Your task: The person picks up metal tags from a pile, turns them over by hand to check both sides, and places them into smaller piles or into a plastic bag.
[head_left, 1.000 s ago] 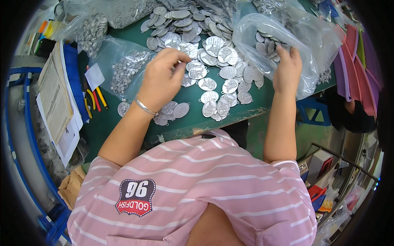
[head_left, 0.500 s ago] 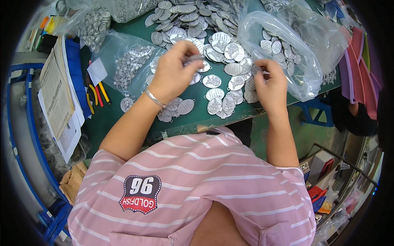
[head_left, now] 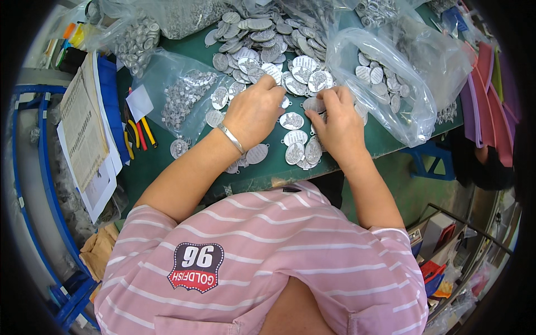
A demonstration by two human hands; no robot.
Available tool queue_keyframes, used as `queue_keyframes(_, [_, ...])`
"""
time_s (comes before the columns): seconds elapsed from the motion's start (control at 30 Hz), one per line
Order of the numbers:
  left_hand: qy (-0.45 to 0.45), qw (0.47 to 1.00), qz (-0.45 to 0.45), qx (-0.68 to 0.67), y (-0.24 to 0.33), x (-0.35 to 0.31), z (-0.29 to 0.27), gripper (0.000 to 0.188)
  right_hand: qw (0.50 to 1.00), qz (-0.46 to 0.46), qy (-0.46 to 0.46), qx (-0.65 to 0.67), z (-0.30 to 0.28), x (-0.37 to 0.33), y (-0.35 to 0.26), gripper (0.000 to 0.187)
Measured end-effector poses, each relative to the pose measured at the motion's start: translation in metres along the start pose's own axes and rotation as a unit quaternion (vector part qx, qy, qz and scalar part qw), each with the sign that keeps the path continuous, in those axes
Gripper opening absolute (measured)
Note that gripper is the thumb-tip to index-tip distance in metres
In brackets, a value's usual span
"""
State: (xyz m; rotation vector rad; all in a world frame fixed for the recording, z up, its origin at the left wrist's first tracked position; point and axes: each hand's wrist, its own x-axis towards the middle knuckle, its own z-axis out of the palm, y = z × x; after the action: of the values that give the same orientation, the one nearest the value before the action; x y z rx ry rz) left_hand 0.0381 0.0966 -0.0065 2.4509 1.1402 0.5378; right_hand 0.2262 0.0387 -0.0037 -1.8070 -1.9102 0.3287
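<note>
Blue backing (head_left: 113, 106) shows behind a sheaf of papers (head_left: 84, 139) at the left, with red- and yellow-handled tools (head_left: 149, 130) lying just beside it on the green bench (head_left: 144, 169). Next comes a clear bag (head_left: 158, 78) of small metal pieces (head_left: 187, 97); a snag from the left forearm could tip some of these out among the larger ones. The person's left hand (head_left: 255, 111) bends over the loose oval medals, fingers curled down, and whether it pinches one cannot be told, since its own knuckles hide the tips. Behind the hands rises a heap of medals (head_left: 279, 39), while nearer the person a short overlapping row (head_left: 295, 138) lies close to the bench's front edge, where a brushing wrist might push pieces off. The right hand (head_left: 338, 125) brings thumb and fingers toward each other about a single medal (head_left: 314, 105); how firmly it is held is unclear, and a loop catching its neighbour could drag that one along. To the right, a clear open bag (head_left: 410, 125) holds more medals (head_left: 382, 84), and its slack mouth, if bumped, could let them slide out.
</note>
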Motion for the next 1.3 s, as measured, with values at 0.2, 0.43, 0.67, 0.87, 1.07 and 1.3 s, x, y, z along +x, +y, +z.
queue_keyframes(0.2, [0.031, 0.999, -0.001, -0.031, -0.003, -0.001, -0.003, 0.021, 0.932, 0.075, 0.033, 0.352, 0.0, 0.006, 0.012, 0.011])
queue_keyframes(0.43, [0.029, 0.936, -0.144, -0.321, -0.008, 0.0, -0.014, 0.019, 0.598, 0.239, 0.018, 0.765, -0.037, 0.012, 0.027, 0.013])
queue_keyframes(0.67, [0.078, 0.574, -0.285, -0.764, -0.014, -0.006, -0.038, 0.013, 0.996, 0.03, 0.076, 0.036, -0.007, 0.012, 0.016, 0.04])
queue_keyframes(0.87, [0.011, 0.85, -0.252, -0.463, -0.02, -0.011, -0.042, 0.02, 0.874, 0.165, 0.041, 0.455, -0.014, 0.009, 0.027, 0.024])
queue_keyframes(1.07, [-0.046, 0.998, 0.001, -0.043, -0.002, -0.023, -0.02, 0.029, 0.937, 0.054, -0.107, 0.329, -0.037, 0.003, 0.035, 0.022])
queue_keyframes(1.3, [-0.064, 0.997, -0.016, -0.049, -0.002, -0.023, -0.018, 0.03, 0.991, -0.025, -0.099, 0.087, -0.031, -0.007, 0.014, 0.019])
